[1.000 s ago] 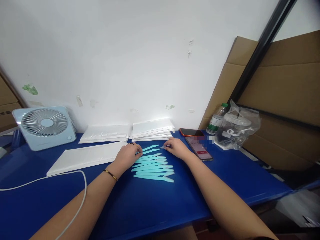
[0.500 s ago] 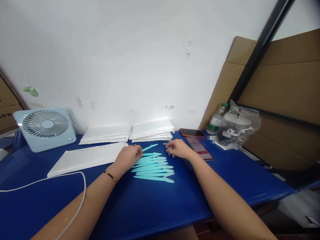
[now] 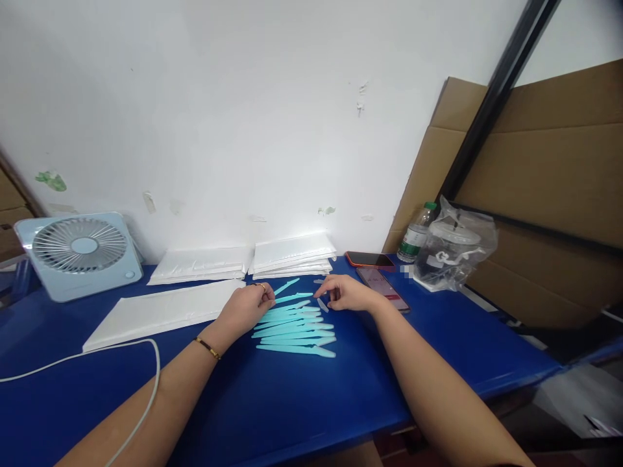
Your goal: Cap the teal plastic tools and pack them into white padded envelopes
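Left hand (image 3: 249, 305) at edge of sticks (image 3: 292, 335)

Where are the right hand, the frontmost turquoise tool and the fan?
Right hand (image 3: 349, 294), head view: back of the hand.
Frontmost turquoise tool (image 3: 286, 349), head view: its handle.
Fan (image 3: 84, 246), head view: its round hub.

Left hand (image 3: 248, 303): fingertips cover the 9 o'clock end of a turquoise tool (image 3: 296, 297); pinch or mere touch can't be told
Right hand (image 3: 348, 294): palm side out of sight, grip unclear
Clear pieces (image 3: 322, 305): too small to identify
Pink-screened phone (image 3: 387, 284), 4 o'clock: writing unreadable, edge behind the hand
Bottle (image 3: 413, 237), 3 o'clock: partly behind the bagged container (image 3: 452, 253), label print too fine
White cable (image 3: 158, 370): runs off at 8 o'clock
Cardboard (image 3: 559, 149): cut off between 2 and 3 o'clock
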The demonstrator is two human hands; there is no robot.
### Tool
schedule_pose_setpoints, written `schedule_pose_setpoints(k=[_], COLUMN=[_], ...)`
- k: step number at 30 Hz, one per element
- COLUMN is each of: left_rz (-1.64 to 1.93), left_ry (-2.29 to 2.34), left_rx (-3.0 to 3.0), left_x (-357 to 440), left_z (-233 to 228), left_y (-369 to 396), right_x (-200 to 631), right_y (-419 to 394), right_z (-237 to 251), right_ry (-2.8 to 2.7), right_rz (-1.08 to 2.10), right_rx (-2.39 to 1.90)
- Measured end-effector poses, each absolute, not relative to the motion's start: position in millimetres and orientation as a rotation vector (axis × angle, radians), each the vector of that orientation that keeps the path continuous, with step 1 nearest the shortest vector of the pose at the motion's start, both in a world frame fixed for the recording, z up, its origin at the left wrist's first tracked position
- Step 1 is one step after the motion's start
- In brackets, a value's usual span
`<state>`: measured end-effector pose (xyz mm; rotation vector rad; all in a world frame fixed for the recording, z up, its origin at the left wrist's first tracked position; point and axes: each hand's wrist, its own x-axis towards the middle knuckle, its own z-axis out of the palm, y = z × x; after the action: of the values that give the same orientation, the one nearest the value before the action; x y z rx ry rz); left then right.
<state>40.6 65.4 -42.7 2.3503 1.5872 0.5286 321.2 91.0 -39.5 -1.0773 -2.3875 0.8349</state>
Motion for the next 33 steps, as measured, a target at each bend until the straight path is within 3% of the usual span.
schedule_pose_setpoints(k=[10,17,33], left_rz=[0.538,0.554,0.585], left_ry=[1.595,1.598,1.426], left_rx=[2.326,2.349,2.442], left_x=[40.3,39.7,47.9], left_z=[-44.6,-43.7,-39.0], left_y=[65.3,64.7,56.2], right_x=[321.2,313.6,302.7], right_y=[99.9,93.0,86.9], right_z=[-51.9,-47.8,-44.1], right_ry=[-2.378,-2.288,-2.317], right_rz=[0.547,0.718,0.672], right_rx=[-1.213,-1.123,-1.092])
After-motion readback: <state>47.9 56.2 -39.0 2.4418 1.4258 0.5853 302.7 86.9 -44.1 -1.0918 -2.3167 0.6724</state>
